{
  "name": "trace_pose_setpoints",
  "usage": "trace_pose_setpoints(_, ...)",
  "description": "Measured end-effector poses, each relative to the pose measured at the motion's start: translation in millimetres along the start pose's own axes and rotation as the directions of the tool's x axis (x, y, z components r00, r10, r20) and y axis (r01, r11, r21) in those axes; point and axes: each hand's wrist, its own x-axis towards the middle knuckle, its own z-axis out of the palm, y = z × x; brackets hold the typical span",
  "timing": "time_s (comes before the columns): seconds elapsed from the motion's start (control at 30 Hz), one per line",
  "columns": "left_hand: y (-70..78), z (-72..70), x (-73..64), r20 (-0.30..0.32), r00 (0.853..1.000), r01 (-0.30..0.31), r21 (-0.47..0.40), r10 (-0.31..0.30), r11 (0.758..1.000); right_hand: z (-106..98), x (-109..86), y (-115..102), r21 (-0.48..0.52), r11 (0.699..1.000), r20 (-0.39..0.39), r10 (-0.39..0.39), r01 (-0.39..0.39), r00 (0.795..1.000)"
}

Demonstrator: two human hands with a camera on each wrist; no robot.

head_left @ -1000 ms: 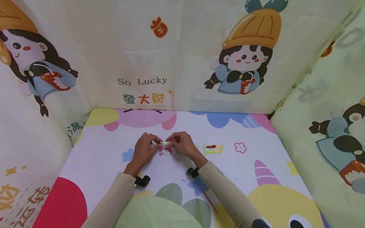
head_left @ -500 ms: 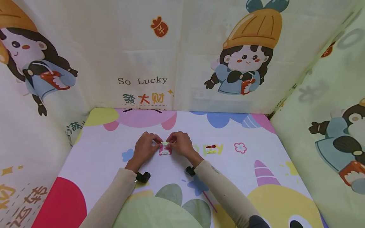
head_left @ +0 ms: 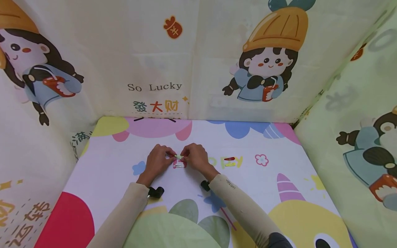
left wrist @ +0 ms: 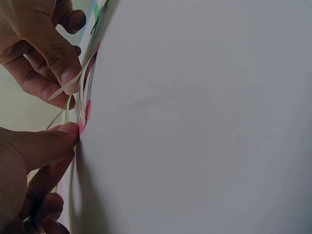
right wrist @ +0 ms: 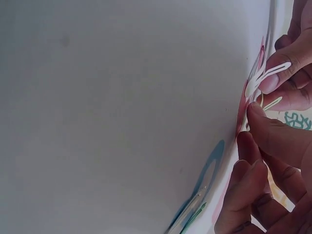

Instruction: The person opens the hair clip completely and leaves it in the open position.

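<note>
Near the middle of the table, my two hands meet over a small light green snap hair clip (head_left: 178,156). The left hand (head_left: 158,161) and the right hand (head_left: 196,156) pinch it from either side with thumb and fingers. Seen from the left wrist, its thin prongs (left wrist: 67,111) stand apart between the fingertips. A white hair clip (right wrist: 267,75) appears right beside them in the right wrist view, with the left thumb overlapping it; whether the thumb touches it, I cannot tell. In the head view, pale clip shapes (head_left: 179,166) lie just below the fingers, over a pink printed letter.
To the right of the hands, a red hair clip (head_left: 229,158) and a yellow hair clip (head_left: 230,164) lie on the patterned tablecloth (head_left: 248,189). Printed cloth walls (head_left: 198,69) enclose the table at the back and sides. A small black camera (head_left: 156,192) is worn at the left wrist.
The hands stay together in nearly the same place. The green clip has tilted slightly between the fingers, and the right forearm has shifted a little left.
</note>
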Motion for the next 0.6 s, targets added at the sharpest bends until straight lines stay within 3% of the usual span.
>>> trace_pose_setpoints(0.43,0.4,-1.5,-2.7,0.015,1.0,0.026,-0.038,-0.026,0.999,-2.2,-3.1,0.0,0.012,1.0,0.002,0.009,-0.009,1.0)
trace_pose_setpoints(0.6,0.9,-3.7,-4.6,-0.004,0.999,0.044,-0.073,-0.045,0.996,-7.7,-6.6,4.8,0.059,0.998,-0.016,0.008,-0.007,1.0)
